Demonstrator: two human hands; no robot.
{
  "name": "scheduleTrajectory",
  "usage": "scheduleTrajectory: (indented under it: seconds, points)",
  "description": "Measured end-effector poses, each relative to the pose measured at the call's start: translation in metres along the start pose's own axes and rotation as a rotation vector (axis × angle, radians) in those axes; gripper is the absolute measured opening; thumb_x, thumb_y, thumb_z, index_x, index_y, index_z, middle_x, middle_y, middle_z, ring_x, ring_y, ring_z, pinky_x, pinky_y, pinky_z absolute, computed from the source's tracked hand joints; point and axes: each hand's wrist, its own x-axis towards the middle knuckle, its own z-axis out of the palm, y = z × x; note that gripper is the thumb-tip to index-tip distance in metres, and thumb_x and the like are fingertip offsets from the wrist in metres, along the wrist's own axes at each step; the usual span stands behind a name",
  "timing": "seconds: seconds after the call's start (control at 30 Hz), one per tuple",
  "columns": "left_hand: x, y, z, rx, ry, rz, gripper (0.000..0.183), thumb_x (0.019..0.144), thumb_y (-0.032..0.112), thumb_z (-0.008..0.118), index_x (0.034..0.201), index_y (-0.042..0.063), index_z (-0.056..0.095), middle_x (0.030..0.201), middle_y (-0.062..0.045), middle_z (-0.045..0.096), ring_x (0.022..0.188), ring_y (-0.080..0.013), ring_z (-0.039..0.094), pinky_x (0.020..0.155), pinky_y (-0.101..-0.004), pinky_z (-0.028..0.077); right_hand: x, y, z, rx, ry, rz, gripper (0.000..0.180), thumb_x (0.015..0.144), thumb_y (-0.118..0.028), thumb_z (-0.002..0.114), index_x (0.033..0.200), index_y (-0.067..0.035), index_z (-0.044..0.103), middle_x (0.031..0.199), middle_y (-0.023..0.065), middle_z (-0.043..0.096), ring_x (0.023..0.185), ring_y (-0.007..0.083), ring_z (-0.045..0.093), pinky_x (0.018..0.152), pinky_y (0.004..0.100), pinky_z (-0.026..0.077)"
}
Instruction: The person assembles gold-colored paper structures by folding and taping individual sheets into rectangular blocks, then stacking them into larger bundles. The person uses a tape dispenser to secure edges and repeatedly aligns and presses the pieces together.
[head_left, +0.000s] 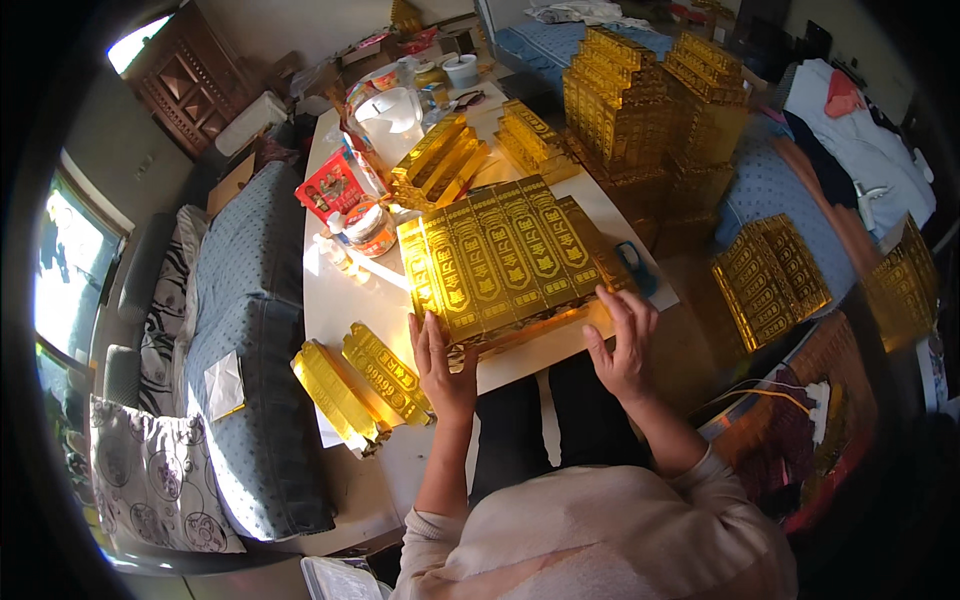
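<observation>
A wide block of gold foil cardboard with printed panels (502, 259) lies on the white table (330, 307) before me. The fingers of my left hand (446, 367) rest against its near left corner, spread and not closed round it. My right hand (624, 341) is at its near right corner, thumb and fingers apart, fingertips at or close to the edge; whether they touch I cannot tell. Folded gold cardboard strips (367, 382) lie at the table's near left edge. Stepped gold pieces (441, 161) and another stepped gold piece (534, 142) stand behind the block.
A clear plastic pitcher (390, 124), a red box (330, 187) and a lidded jar (369, 229) stand at the back left. A blue tape roll (636, 262) is at the right edge. Tall gold stacks (615, 105) rise beyond; a blue-covered sofa (247, 315) flanks the left.
</observation>
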Motion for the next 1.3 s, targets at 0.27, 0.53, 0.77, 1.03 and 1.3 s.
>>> scheduleTrajectory:
  seconds: [0.27, 0.53, 0.77, 1.03, 1.3]
  points:
    - [-0.001, 0.000, 0.007, -0.069, 0.038, 0.016, 0.086, 0.072, -0.014, 0.082, 0.150, 0.004, 0.050, 0.154, -0.016, 0.049, 0.152, -0.0401, 0.036, 0.113, -0.0441, 0.053, -0.018, 0.062, 0.009, -0.162, -0.095, 0.364, 0.080, 0.086, -0.015, 0.081, 0.151, -0.002, 0.036, 0.138, 0.0240, 0.052, 0.128, 0.0429, 0.049, 0.110, 0.0521, 0.042]
    - [0.001, 0.002, 0.000, -0.013, 0.013, 0.038, 0.081, 0.073, -0.012, 0.084, 0.147, 0.002, 0.053, 0.154, -0.017, 0.048, 0.152, -0.0397, 0.036, 0.113, -0.0434, 0.054, -0.032, 0.081, 0.041, -0.226, -0.068, 0.456, 0.070, 0.082, -0.020, 0.085, 0.138, -0.001, 0.047, 0.125, 0.0200, 0.061, 0.115, 0.0385, 0.061, 0.097, 0.0469, 0.051]
    - [0.000, 0.005, 0.002, 0.020, 0.047, 0.019, 0.081, 0.073, -0.014, 0.082, 0.147, 0.004, 0.054, 0.152, -0.015, 0.051, 0.152, -0.0392, 0.037, 0.115, -0.0433, 0.052, -0.039, 0.095, 0.048, 0.153, 0.137, 0.598, 0.054, 0.085, -0.015, 0.083, 0.128, -0.001, 0.052, 0.109, 0.0151, 0.064, 0.098, 0.0282, 0.066, 0.086, 0.0400, 0.056]
    - [-0.001, 0.001, -0.003, 0.068, 0.047, 0.004, 0.083, 0.072, -0.016, 0.081, 0.147, 0.005, 0.054, 0.152, -0.014, 0.051, 0.152, -0.0389, 0.037, 0.115, -0.0434, 0.052, -0.025, 0.071, 0.036, 0.508, 0.189, 0.676, 0.052, 0.086, -0.009, 0.084, 0.126, -0.003, 0.053, 0.099, 0.0045, 0.063, 0.082, 0.0120, 0.060, 0.074, 0.0278, 0.055]
    - [-0.002, -0.003, 0.000, -0.026, 0.054, -0.016, 0.081, 0.072, -0.016, 0.080, 0.146, 0.003, 0.054, 0.151, -0.015, 0.051, 0.152, -0.0402, 0.037, 0.115, -0.0442, 0.052, -0.023, 0.068, 0.034, 0.379, 0.190, 0.593, 0.053, 0.084, -0.012, 0.085, 0.125, -0.002, 0.053, 0.097, 0.0053, 0.062, 0.082, 0.0139, 0.060, 0.073, 0.0306, 0.054]
